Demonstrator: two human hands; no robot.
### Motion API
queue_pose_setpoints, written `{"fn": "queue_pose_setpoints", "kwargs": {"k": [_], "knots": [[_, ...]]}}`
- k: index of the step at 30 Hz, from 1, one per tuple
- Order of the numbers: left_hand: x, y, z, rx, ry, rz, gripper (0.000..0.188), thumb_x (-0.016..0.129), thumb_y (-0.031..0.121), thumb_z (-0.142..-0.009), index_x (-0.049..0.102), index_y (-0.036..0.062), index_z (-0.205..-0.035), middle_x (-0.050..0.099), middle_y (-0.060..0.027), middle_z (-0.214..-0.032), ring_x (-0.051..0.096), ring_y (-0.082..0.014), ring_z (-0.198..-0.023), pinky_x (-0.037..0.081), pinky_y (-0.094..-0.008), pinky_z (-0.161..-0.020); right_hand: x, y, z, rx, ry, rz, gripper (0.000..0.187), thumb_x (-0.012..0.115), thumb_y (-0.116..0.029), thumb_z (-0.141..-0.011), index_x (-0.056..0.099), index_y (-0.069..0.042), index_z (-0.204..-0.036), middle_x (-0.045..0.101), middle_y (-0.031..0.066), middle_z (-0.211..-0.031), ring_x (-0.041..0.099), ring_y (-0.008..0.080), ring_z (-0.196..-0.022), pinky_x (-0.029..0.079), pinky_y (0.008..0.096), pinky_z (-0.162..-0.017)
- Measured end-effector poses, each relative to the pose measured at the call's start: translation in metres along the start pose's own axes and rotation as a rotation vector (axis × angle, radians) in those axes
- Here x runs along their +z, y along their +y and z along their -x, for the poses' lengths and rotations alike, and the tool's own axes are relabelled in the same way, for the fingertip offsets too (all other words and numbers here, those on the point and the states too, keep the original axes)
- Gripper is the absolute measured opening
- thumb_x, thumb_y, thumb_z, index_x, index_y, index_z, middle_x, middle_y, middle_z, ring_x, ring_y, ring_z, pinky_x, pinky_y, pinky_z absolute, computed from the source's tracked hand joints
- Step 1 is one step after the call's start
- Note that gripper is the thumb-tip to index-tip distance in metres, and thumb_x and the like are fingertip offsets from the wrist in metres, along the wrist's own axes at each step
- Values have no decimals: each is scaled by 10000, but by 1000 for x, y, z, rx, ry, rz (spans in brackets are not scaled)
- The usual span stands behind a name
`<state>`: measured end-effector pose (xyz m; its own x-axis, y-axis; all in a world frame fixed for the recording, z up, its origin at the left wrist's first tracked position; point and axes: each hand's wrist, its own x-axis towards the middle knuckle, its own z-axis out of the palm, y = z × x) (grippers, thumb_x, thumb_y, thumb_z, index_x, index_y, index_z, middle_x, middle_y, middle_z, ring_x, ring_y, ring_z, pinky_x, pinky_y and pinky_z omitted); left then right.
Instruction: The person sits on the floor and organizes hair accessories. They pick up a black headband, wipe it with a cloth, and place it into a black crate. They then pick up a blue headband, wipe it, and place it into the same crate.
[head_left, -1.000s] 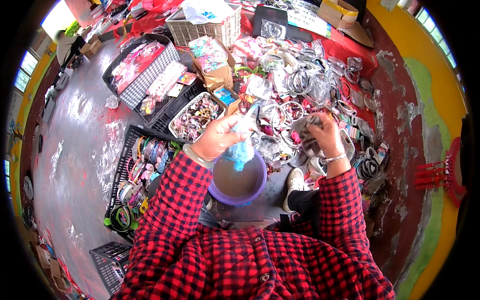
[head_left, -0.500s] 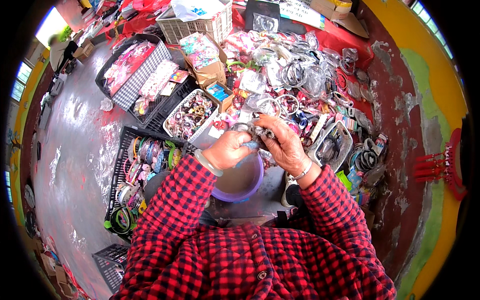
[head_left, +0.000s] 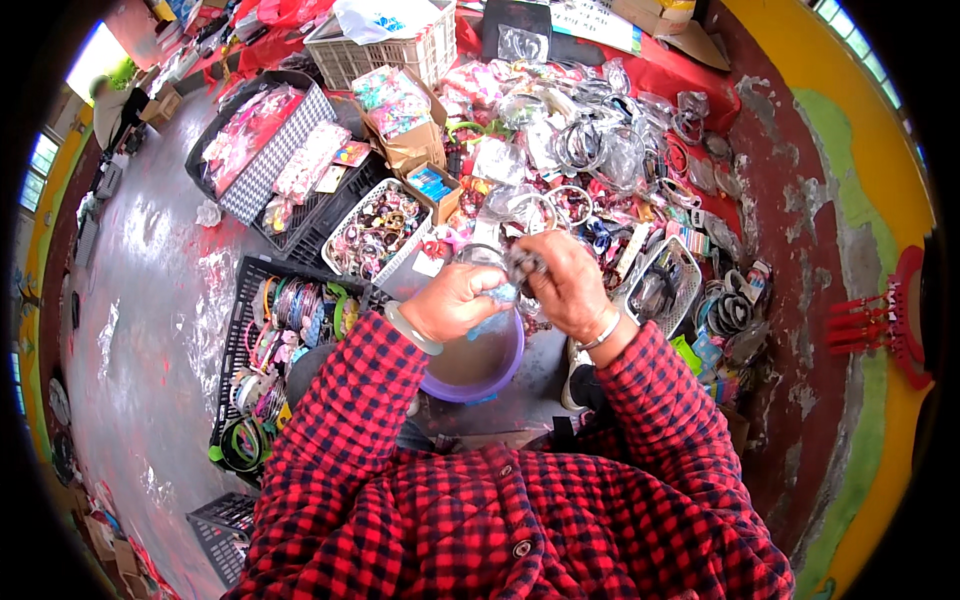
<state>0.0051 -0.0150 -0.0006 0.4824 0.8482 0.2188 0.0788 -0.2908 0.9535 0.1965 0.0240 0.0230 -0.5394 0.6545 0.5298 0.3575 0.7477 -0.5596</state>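
Head view: black crate (head_left: 240,330) of bangles at 9 o'clock, partly hidden by red-checked sleeve (head_left: 350,400). Purple bowl (head_left: 480,365) at centre, far rim covered by hands. Left hand (head_left: 455,300) closed round blue cloth (head_left: 497,297), mostly hidden in fist. Right hand (head_left: 565,285) pinches small dark item (head_left: 522,262), too blurred to identify, just above bowl at 12 o'clock.

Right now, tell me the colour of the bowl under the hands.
Purple bowl, with murky grey-brown liquid inside; the head view shows it.
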Motion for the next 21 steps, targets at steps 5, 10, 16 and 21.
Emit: {"fn": "queue_pose_setpoints", "kwargs": {"k": [5, 10, 16, 21], "knots": [[2, -2, -1, -1, 13, -74, 97, 589, 49, -795, 584, 1, -879, 564, -63, -726, 498, -105, -647, 421, -279, -604, 6, 6, 1, -37, 34, 28, 229, 539, -48, -769, 558, -51, -997, 567, 142, -835, 559, 300, -774, 454, 381, -676], [2, 7, 1, -76, 8, 162, 108, 571, 27, -813, 597, -6, -912, 604, -47, -785, 549, -95, -714, 444, -243, -655, -1, 35, 3, 446, 105, -274, 180, 496, -78, -855, 563, -32, -1015, 598, 121, -783, 583, 202, -678, 452, 301, -616], [1, 7, -1, 20, 23, -26, 116, 581, 30, -810, 599, -8, -918, 606, -51, -793, 548, -89, -726, 444, -240, -663, 4, 2, -1, -88, 116, 32, 209, 564, -25, -771, 555, -29, -980, 571, 116, -822, 569, 246, -766, 456, 323, -690], [4, 9, -1, -87, 32, 24, 124, 592, 34, -804, 596, -15, -918, 589, -36, -777, 528, -70, -720, 434, -237, -646, 12, 7, 1, 24, 124, -20, 223, 585, -50, -748, 566, -39, -969, 591, 141, -855, 578, 322, -791, 468, 378, -695]]}}
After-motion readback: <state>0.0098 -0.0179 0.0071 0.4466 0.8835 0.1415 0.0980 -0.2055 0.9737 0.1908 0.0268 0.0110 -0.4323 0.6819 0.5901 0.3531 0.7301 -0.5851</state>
